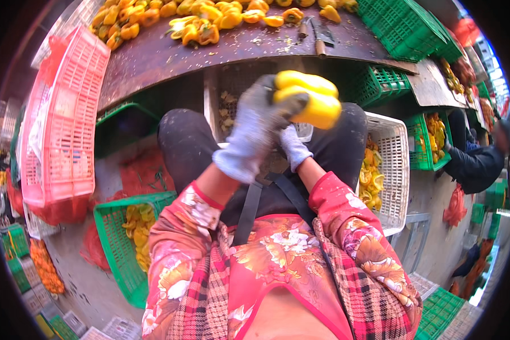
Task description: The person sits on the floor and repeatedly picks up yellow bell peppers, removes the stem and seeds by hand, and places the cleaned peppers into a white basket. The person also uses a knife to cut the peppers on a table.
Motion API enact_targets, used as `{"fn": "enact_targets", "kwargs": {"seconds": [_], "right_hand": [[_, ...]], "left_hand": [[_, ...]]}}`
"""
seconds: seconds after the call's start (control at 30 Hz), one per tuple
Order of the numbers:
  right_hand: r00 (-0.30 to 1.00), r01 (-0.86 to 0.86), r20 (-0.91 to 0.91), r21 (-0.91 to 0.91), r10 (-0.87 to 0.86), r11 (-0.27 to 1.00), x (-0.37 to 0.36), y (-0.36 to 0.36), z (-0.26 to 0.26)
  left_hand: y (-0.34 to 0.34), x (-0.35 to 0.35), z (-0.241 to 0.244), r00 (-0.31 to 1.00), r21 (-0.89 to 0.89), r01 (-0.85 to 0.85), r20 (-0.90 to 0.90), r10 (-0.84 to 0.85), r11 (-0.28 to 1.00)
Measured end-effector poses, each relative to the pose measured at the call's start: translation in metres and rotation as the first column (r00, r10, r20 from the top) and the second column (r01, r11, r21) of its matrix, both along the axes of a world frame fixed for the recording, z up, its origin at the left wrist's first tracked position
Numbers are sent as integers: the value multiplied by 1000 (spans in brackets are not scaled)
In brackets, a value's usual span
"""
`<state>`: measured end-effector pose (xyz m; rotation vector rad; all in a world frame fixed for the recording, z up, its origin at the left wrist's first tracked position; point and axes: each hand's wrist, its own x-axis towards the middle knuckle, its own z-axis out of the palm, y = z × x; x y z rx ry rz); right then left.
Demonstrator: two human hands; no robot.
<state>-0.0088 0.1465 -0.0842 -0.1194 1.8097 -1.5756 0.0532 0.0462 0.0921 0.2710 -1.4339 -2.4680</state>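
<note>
A yellow bell pepper (314, 102) is raised above my knees, in front of the table edge. Around its left side closes my left hand (259, 114), in a grey work glove with dark fingers, blurred by motion. My right hand (294, 144), gloved too, is just behind and below it. Its fingers are mostly hidden by the left hand, so whether it holds anything does not show. Under both hands, between my knees, a container holds pale scraps (227, 106).
Yellow peppers (216, 19) lie piled on the dark table (161, 68), with wooden-handled knives (320, 42) nearby. A pink crate (63, 127) stands left. A green crate (114, 242) and a white crate (391, 178) hold cut peppers. Another person (476, 165) works at far right.
</note>
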Motion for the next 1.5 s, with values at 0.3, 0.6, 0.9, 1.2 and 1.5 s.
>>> {"fn": "enact_targets", "kwargs": {"seconds": [0.3, 0.6, 0.9, 1.2, 1.5], "right_hand": [[939, 238, 286, -148, -189, 960, -29, 0, 28], [884, 2, -464, 109, 49, 994, -98, -34, 68], [901, 9, -433, 97, 34, 995, -89, -16, 80], [688, 532, -522, -108, -504, 840, -117, 2, 88], [964, 230, 97, -777, -249, 586, -100, 2, 60]], "left_hand": [[-44, -73, -31, 954, -359, -18, 274, 124, 933], [-203, -229, -133, 873, -956, -76, 74, 481, 285], [-248, -282, -158, 872, -928, 269, 122, 474, -256], [-148, -148, -125, 913, -363, 391, 35, -407, 846], [-34, -87, -63, 959, 42, 246, 133, -250, 968]]}}
